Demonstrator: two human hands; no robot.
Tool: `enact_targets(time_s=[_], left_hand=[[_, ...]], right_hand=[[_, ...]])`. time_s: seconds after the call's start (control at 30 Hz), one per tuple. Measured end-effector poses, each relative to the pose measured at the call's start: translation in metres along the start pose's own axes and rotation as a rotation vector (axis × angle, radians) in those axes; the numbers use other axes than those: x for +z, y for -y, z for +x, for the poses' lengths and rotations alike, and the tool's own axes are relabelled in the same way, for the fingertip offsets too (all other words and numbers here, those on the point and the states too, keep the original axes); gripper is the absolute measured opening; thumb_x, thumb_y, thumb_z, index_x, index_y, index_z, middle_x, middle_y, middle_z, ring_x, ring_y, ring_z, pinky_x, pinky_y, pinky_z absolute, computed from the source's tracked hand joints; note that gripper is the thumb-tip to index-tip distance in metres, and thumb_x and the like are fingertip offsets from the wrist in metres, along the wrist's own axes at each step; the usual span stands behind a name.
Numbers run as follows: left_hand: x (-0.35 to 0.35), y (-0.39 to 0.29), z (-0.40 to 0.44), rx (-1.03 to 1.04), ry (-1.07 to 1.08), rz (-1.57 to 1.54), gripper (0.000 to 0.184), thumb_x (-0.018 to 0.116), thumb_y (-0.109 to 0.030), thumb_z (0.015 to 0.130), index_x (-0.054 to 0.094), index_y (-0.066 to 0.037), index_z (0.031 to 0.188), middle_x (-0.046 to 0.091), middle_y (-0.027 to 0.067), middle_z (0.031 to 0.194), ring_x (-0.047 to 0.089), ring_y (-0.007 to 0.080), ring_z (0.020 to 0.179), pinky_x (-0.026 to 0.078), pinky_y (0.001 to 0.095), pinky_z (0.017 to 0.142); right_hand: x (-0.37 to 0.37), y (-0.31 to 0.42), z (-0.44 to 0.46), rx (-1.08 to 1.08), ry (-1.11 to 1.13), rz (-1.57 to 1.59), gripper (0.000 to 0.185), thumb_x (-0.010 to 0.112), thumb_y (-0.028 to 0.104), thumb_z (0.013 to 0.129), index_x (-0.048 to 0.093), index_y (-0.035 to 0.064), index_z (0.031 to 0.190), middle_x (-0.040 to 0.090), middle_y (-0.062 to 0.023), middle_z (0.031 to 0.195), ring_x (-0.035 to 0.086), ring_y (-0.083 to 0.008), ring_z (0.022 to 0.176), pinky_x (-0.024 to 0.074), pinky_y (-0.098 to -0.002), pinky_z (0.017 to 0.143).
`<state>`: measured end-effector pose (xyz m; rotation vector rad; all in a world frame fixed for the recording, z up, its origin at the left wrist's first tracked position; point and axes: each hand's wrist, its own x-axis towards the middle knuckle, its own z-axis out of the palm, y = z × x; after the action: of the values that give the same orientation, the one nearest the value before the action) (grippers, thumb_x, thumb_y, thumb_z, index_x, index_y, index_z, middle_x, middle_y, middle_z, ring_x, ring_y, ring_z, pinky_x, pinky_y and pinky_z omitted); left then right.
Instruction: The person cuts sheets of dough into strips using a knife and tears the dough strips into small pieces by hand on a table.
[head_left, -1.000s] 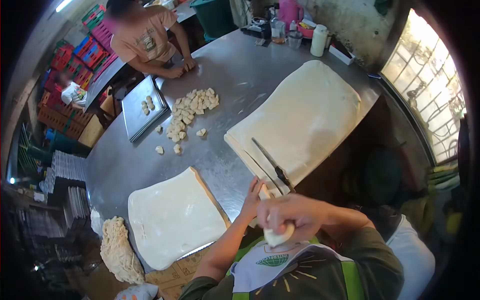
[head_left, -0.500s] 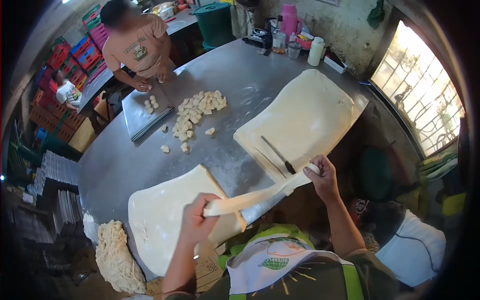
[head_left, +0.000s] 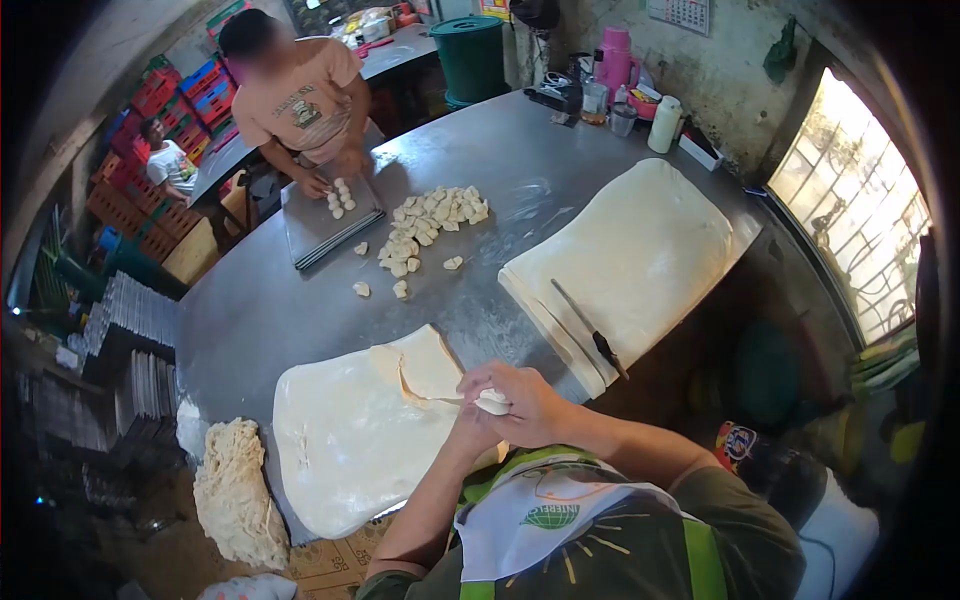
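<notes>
R hand (head_left: 525, 402) clamped on dough strip (head_left: 492, 402), L of knife (head_left: 600, 341); L hand (head_left: 468, 437) against it, grip hidden, can't tell. Strip's tail's over near sheet (head_left: 340, 440), farther L of knife. Prob. done: strip cut, lumps (head_left: 440, 222) beyond knife. Far sheet (head_left: 635, 245), under knife, mostly whole.

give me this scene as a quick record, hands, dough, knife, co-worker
right hand: closed on white dough
left hand: against the right, grip partly hidden
knife: lying on right-hand dough sheet
left-hand dough sheet: on metal table
small dough pieces: piled on table, some apart
co-worker's hand: beside dough pieces on tray stack
</notes>
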<state>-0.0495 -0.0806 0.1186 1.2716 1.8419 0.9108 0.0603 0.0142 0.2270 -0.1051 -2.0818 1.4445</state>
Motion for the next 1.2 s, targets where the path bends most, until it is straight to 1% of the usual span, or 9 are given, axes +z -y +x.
enact_targets(time_s=[0.1, 0.23, 0.33, 0.4, 0.43, 0.7, 1.0, 1.13, 1.2], left_hand=[[0.041, 0.103, 0.036, -0.065, 0.289, -1.247, 0.074, 0.078, -0.017, 0.080, 0.041, -0.005, 0.143, 0.043, 0.0143, 0.143, 0.048, 0.0241, 0.126, 0.041, 0.0318, 0.102], [0.049, 0.062, 0.047, 0.226, -0.430, -0.400, 0.058, 0.069, -0.006, 0.087, 0.041, -0.001, 0.138, 0.050, 0.0076, 0.133, 0.051, 0.0172, 0.116, 0.044, 0.0297, 0.097], [-0.005, -0.037, 0.028, 0.298, -0.311, -0.293, 0.051, 0.062, -0.002, 0.090, 0.040, -0.001, 0.136, 0.052, 0.0043, 0.126, 0.054, 0.0126, 0.110, 0.045, 0.0279, 0.094], [-0.014, -0.055, 0.031, 0.285, -0.465, -0.335, 0.046, 0.062, -0.002, 0.091, 0.043, -0.001, 0.133, 0.055, 0.0053, 0.121, 0.056, 0.0114, 0.103, 0.047, 0.0276, 0.088], [-0.019, -0.059, 0.034, 0.292, -0.623, -0.375, 0.041, 0.061, -0.002, 0.091, 0.047, -0.002, 0.129, 0.057, 0.0063, 0.115, 0.058, 0.0103, 0.096, 0.049, 0.0272, 0.081], [-0.032, -0.051, 0.040, 0.268, -0.431, 0.315, 0.026, 0.066, -0.003, 0.087, 0.060, -0.002, 0.112, 0.061, 0.0112, 0.080, 0.059, 0.0136, 0.065, 0.048, 0.0309, 0.057], [0.019, 0.038, 0.051, 0.213, -0.331, -0.201, 0.016, 0.062, -0.002, 0.087, 0.065, -0.002, 0.103, 0.067, 0.0075, 0.084, 0.065, 0.0156, 0.078, 0.051, 0.0316, 0.069], [0.002, 0.012, 0.036, 0.153, 0.065, 0.461, 0.013, 0.062, 0.003, 0.082, 0.068, 0.001, 0.093, 0.069, 0.0115, 0.081, 0.065, 0.0173, 0.076, 0.052, 0.0345, 0.066], [0.002, -0.001, 0.030, 0.164, -0.032, -0.055, 0.020, 0.060, 0.004, 0.083, 0.069, -0.001, 0.101, 0.069, 0.0098, 0.086, 0.066, 0.0195, 0.079, 0.052, 0.0325, 0.070]], right_hand=[[-0.016, 0.017, 0.007, 0.058, 0.158, 0.218, 0.014, 0.074, 0.012, 0.083, 0.061, 0.0067, 0.086, 0.066, -0.0092, 0.079, 0.068, -0.0230, 0.083, 0.0517, -0.0340, 0.077], [-0.027, -0.014, 0.013, 0.010, 0.237, 0.074, 0.018, 0.071, 0.023, 0.089, 0.062, 0.0070, 0.090, 0.063, -0.0082, 0.069, 0.066, -0.0216, 0.071, 0.0499, -0.0324, 0.075], [-0.045, -0.056, 0.051, 0.295, 0.294, -0.029, 0.015, 0.069, 0.018, 0.090, 0.067, 0.0043, 0.095, 0.067, -0.0069, 0.087, 0.065, -0.0194, 0.078, 0.0490, -0.0322, 0.068], [-0.054, -0.063, 0.064, -0.489, -0.072, -0.219, 0.024, 0.069, 0.023, 0.089, 0.066, 0.0049, 0.104, 0.065, -0.0094, 0.097, 0.064, -0.0242, 0.087, 0.0486, -0.0348, 0.073], [-0.058, -0.064, 0.062, -0.492, -0.071, -0.212, 0.024, 0.069, 0.023, 0.089, 0.066, 0.0049, 0.104, 0.065, -0.0094, 0.097, 0.064, -0.0242, 0.087, 0.0486, -0.0348, 0.073], [-0.074, -0.084, 0.027, -0.307, 0.160, -0.388, 0.036, 0.073, 0.028, 0.082, 0.063, 0.0089, 0.111, 0.062, -0.0114, 0.100, 0.060, -0.0350, 0.095, 0.0476, -0.0452, 0.082], [-0.019, -0.154, -0.020, 0.182, -0.050, -0.381, 0.035, 0.071, 0.032, 0.084, 0.062, 0.0093, 0.110, 0.065, -0.0142, 0.093, 0.063, -0.0376, 0.084, 0.0503, -0.0466, 0.075], [-0.034, -0.198, -0.034, 0.482, 0.064, -0.610, 0.032, 0.069, 0.032, 0.086, 0.061, 0.0055, 0.102, 0.064, -0.0144, 0.092, 0.063, -0.0378, 0.081, 0.0513, -0.0448, 0.070], [-0.034, -0.194, -0.033, 0.759, 0.146, -0.661, 0.031, 0.067, 0.032, 0.086, 0.062, 0.0057, 0.102, 0.065, -0.0159, 0.095, 0.064, -0.0379, 0.086, 0.0515, -0.0449, 0.073]])
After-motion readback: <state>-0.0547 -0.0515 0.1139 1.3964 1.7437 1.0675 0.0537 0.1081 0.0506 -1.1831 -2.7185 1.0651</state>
